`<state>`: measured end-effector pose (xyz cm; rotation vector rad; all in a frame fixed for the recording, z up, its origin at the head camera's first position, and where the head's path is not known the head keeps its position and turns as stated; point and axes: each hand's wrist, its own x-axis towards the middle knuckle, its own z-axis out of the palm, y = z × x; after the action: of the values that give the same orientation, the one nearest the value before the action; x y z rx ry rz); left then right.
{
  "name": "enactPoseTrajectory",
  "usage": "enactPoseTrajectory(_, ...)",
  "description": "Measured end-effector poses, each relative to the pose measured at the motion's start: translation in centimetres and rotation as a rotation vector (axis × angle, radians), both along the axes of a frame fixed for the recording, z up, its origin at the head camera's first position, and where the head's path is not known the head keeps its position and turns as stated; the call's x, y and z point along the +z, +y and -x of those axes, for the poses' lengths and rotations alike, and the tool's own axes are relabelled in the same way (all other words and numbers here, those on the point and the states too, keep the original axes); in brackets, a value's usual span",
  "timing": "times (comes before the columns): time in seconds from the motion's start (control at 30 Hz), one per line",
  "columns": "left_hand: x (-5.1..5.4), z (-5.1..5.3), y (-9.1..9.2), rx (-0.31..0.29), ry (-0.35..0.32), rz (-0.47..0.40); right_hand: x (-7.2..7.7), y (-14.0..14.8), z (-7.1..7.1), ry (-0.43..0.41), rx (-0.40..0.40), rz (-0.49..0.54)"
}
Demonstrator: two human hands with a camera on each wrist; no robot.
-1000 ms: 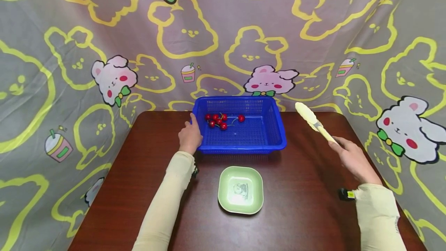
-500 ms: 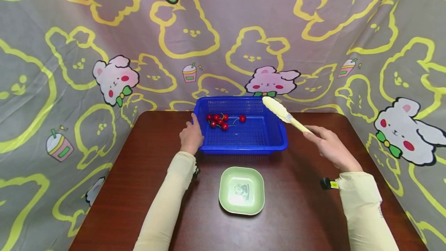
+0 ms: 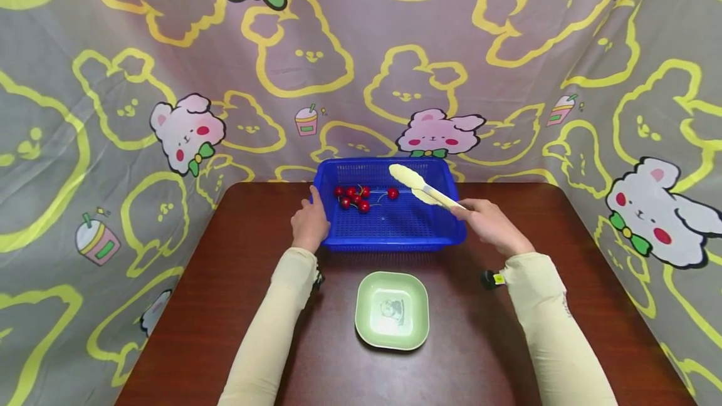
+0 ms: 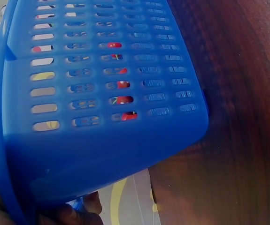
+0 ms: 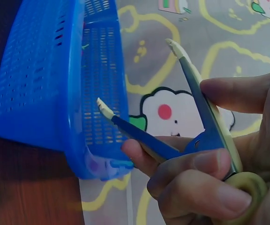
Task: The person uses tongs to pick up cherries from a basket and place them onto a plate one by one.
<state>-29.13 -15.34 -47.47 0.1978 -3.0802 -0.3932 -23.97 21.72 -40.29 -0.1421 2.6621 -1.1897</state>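
A blue mesh basket (image 3: 395,242) stands at the table's far side, with several red cherries (image 3: 356,199) in its left part. My left hand (image 3: 310,224) grips the basket's left rim; in the left wrist view its fingertips (image 4: 92,204) curl under the rim. My right hand (image 3: 493,227) holds pale yellow tongs (image 3: 440,197), their tips above the basket's right part, apart from the cherries. In the right wrist view the two arms of the tongs (image 5: 205,108) are spread, with nothing between them.
A light green square dish (image 3: 392,334) stands on the brown table (image 3: 237,249), in front of the basket. A patterned cloth (image 3: 350,49) hangs behind the table and along both sides.
My right hand has moved left with the tongs, from right of the basket to over its right part. My left hand has stayed on the left rim.
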Motion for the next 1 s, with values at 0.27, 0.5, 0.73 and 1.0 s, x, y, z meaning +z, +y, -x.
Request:
enactPoseTrajectory(0.27,-0.1,0.1,-0.1,0.001,-0.001,0.002,-0.8,-1.9,1.9,0.051,0.014,-0.090)
enactPoseTrajectory(0.5,-0.1,0.1,0.0,0.001,-0.001,0.013,-1.3,-3.0,2.8,0.051,0.007,-0.127)
enactPoseTrajectory(0.73,-0.1,0.1,0.0,-0.001,-0.001,0.015,-1.7,-3.6,3.4,0.009,-0.020,-0.144)
enactPoseTrajectory(1.0,0.0,0.1,0.0,0.002,-0.006,0.014,-2.2,-4.1,3.8,-0.046,-0.050,-0.130)
